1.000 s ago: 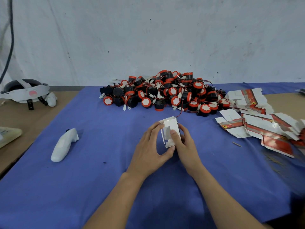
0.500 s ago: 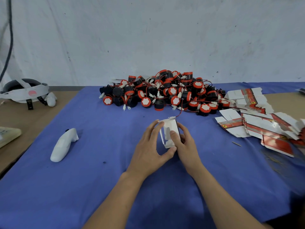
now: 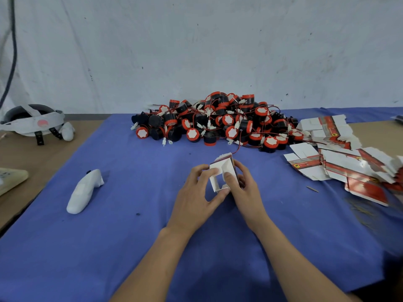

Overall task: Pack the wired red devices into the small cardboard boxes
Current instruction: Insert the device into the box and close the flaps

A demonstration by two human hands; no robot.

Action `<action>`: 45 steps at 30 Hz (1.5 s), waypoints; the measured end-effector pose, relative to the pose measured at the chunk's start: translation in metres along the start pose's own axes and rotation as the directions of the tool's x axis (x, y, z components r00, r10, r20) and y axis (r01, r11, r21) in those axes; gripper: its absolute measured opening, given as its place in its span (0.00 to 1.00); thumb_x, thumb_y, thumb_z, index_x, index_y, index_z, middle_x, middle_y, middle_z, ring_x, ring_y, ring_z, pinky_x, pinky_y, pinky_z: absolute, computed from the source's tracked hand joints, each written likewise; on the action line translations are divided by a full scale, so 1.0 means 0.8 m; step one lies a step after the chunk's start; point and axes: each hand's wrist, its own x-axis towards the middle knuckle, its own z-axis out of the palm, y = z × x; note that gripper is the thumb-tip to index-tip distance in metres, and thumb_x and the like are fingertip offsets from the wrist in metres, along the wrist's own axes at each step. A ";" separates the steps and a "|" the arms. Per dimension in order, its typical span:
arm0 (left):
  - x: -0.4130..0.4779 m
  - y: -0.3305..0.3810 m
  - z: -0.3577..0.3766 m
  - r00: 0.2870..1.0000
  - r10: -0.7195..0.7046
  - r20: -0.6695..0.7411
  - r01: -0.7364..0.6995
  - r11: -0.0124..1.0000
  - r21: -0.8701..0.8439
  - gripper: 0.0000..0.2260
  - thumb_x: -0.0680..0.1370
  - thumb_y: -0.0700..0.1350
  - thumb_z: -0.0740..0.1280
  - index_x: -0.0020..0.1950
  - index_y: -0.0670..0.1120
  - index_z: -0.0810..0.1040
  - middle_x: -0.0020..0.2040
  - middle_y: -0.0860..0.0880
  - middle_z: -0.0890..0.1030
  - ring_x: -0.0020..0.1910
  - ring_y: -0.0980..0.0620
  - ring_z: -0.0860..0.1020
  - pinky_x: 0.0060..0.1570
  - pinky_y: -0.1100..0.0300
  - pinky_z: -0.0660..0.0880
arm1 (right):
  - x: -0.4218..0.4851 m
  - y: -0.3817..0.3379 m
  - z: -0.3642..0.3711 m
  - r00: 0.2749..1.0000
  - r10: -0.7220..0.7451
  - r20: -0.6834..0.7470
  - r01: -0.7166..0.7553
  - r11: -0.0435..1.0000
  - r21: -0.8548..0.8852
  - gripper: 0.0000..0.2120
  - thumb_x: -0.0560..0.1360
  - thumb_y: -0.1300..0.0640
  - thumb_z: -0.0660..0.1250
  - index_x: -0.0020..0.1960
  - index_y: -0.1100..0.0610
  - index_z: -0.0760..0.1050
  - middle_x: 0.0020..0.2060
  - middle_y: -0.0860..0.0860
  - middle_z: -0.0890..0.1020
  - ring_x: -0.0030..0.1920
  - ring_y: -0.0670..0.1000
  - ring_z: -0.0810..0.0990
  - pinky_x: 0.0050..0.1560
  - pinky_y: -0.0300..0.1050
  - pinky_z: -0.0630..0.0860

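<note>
A small cardboard box [image 3: 222,165], white matt card inside and red print outside, sits at the middle of the blue cloth [image 3: 130,236], just near of the pile of wired red devices [image 3: 218,123]. The left hand [image 3: 194,199] pinches its left flap and lower edge. The right hand [image 3: 246,190] curls round its right side, thumb pressed on an inner panel. The devices are short black cylinders with red rims, white caps and thin red leads. Flat, glossy box blanks [image 3: 340,162] fan out at the right, cut off by the frame. The woven cloth covers a brown tabletop [image 3: 43,153] before a scuffed pale wall [image 3: 196,51]. A thin red wire [image 3: 238,147] meets the box's far corner, but the box's contents are hidden.
</note>
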 end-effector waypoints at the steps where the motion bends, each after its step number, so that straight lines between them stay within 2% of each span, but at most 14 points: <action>1: 0.000 -0.001 0.000 1.000 0.002 0.002 -0.002 1.000 0.003 0.19 0.77 0.63 0.64 0.65 0.59 0.68 0.66 0.60 0.67 0.58 0.61 0.74 0.41 0.69 0.71 | 0.000 0.000 0.000 1.000 -0.002 0.002 0.002 1.000 -0.008 0.17 0.81 0.47 0.66 0.66 0.32 0.71 0.56 0.43 0.83 0.55 0.44 0.82 0.52 0.42 0.79; 7: 0.000 -0.005 0.002 1.000 0.006 0.010 -0.006 1.000 0.007 0.14 0.81 0.59 0.59 0.64 0.58 0.66 0.61 0.57 0.70 0.53 0.58 0.74 0.35 0.67 0.72 | -0.002 -0.001 0.003 0.999 0.023 0.040 -0.021 0.999 -0.049 0.18 0.79 0.44 0.66 0.64 0.27 0.68 0.59 0.40 0.81 0.57 0.37 0.80 0.54 0.38 0.76; 10: 0.000 -0.005 0.002 1.000 -0.004 0.001 0.004 0.999 0.041 0.12 0.81 0.58 0.59 0.62 0.56 0.67 0.57 0.57 0.71 0.50 0.59 0.74 0.33 0.69 0.68 | -0.004 -0.003 0.004 0.998 0.027 0.059 -0.022 0.997 -0.079 0.18 0.78 0.41 0.66 0.63 0.24 0.67 0.59 0.38 0.80 0.57 0.35 0.79 0.53 0.36 0.75; 15: 0.000 -0.001 -0.001 0.999 -0.010 -0.050 0.013 0.998 0.069 0.08 0.81 0.58 0.59 0.52 0.54 0.70 0.49 0.60 0.70 0.40 0.60 0.71 0.28 0.70 0.64 | -0.006 -0.008 0.006 0.993 0.013 0.120 0.000 0.995 -0.100 0.24 0.73 0.31 0.64 0.67 0.23 0.64 0.58 0.28 0.78 0.59 0.35 0.79 0.55 0.37 0.75; 18: -0.001 -0.002 -0.001 0.998 -0.022 -0.061 0.025 0.998 0.062 0.07 0.82 0.55 0.58 0.55 0.54 0.68 0.52 0.59 0.72 0.44 0.60 0.73 0.30 0.71 0.63 | -0.009 -0.017 0.007 0.987 -0.008 0.162 0.026 0.994 -0.110 0.21 0.74 0.31 0.66 0.63 0.19 0.62 0.58 0.25 0.77 0.60 0.32 0.77 0.53 0.31 0.75; 20: -0.002 -0.005 -0.001 0.998 -0.034 -0.055 0.037 0.998 0.057 0.07 0.81 0.49 0.61 0.59 0.53 0.68 0.56 0.58 0.73 0.48 0.58 0.74 0.33 0.71 0.64 | -0.011 -0.019 0.008 0.982 -0.025 0.190 0.052 0.988 -0.142 0.22 0.75 0.34 0.68 0.65 0.20 0.63 0.61 0.28 0.78 0.61 0.33 0.77 0.52 0.27 0.74; 23: -0.003 -0.009 0.001 0.996 -0.073 -0.052 0.078 0.993 0.084 0.10 0.81 0.42 0.63 0.61 0.50 0.71 0.58 0.56 0.73 0.51 0.55 0.76 0.33 0.64 0.69 | -0.008 -0.010 0.008 0.981 -0.026 0.192 0.067 0.975 -0.213 0.32 0.77 0.38 0.68 0.76 0.31 0.58 0.66 0.35 0.76 0.63 0.39 0.77 0.56 0.36 0.75; 25: -0.001 -0.009 0.002 0.994 -0.098 -0.057 0.104 0.989 0.104 0.07 0.82 0.44 0.62 0.60 0.49 0.73 0.58 0.55 0.75 0.53 0.55 0.75 0.34 0.60 0.73 | -0.007 -0.002 0.006 0.986 -0.026 0.165 0.070 0.961 -0.268 0.34 0.78 0.42 0.68 0.79 0.35 0.55 0.66 0.39 0.75 0.62 0.44 0.77 0.60 0.45 0.77; 27: 0.000 -0.010 0.003 0.993 -0.096 -0.072 0.104 0.988 0.117 0.05 0.83 0.46 0.61 0.57 0.50 0.73 0.55 0.56 0.75 0.53 0.56 0.74 0.35 0.63 0.72 | -0.007 -0.001 0.006 0.990 -0.028 0.141 0.072 0.945 -0.318 0.33 0.79 0.43 0.68 0.79 0.37 0.55 0.64 0.41 0.75 0.60 0.48 0.77 0.61 0.52 0.77; 29: 0.001 -0.009 0.001 0.992 -0.099 -0.073 0.107 0.988 0.111 0.04 0.82 0.49 0.60 0.55 0.52 0.72 0.53 0.59 0.74 0.51 0.59 0.73 0.35 0.71 0.67 | -0.009 -0.002 0.005 0.991 -0.040 0.129 0.082 0.936 -0.342 0.33 0.79 0.42 0.68 0.79 0.36 0.55 0.64 0.40 0.75 0.60 0.48 0.77 0.61 0.52 0.77; 34: 0.003 -0.005 0.001 0.956 -0.288 -0.060 0.288 0.958 -0.003 0.11 0.80 0.58 0.62 0.60 0.60 0.65 0.52 0.62 0.71 0.47 0.71 0.70 0.36 0.74 0.66 | -0.011 -0.002 0.003 0.992 -0.039 0.123 0.085 0.914 -0.396 0.31 0.79 0.43 0.66 0.78 0.35 0.56 0.67 0.38 0.75 0.63 0.45 0.76 0.64 0.51 0.76; 36: 0.003 -0.002 0.000 0.959 -0.278 -0.058 0.278 0.960 -0.007 0.13 0.80 0.59 0.63 0.60 0.59 0.65 0.53 0.62 0.72 0.47 0.68 0.70 0.37 0.74 0.67 | -0.011 -0.002 0.003 0.992 -0.045 0.118 0.089 0.909 -0.407 0.31 0.80 0.44 0.66 0.78 0.35 0.56 0.66 0.38 0.75 0.63 0.44 0.76 0.63 0.51 0.77; 40: -0.001 0.000 -0.006 0.995 -0.090 -0.044 0.091 0.996 0.012 0.12 0.81 0.58 0.56 0.58 0.54 0.74 0.54 0.61 0.76 0.44 0.62 0.73 0.36 0.68 0.69 | -0.010 -0.003 0.002 0.995 -0.046 0.086 0.076 0.917 -0.392 0.30 0.80 0.46 0.66 0.77 0.33 0.56 0.66 0.36 0.75 0.63 0.44 0.77 0.63 0.50 0.77; 45: 0.000 -0.002 -0.008 0.988 -0.152 -0.011 0.150 0.985 -0.087 0.15 0.80 0.51 0.50 0.55 0.55 0.76 0.55 0.61 0.78 0.52 0.61 0.76 0.42 0.65 0.73 | -0.009 -0.001 0.003 0.994 -0.036 0.102 0.077 0.896 -0.438 0.32 0.80 0.46 0.66 0.79 0.37 0.56 0.67 0.40 0.75 0.65 0.48 0.75 0.64 0.54 0.76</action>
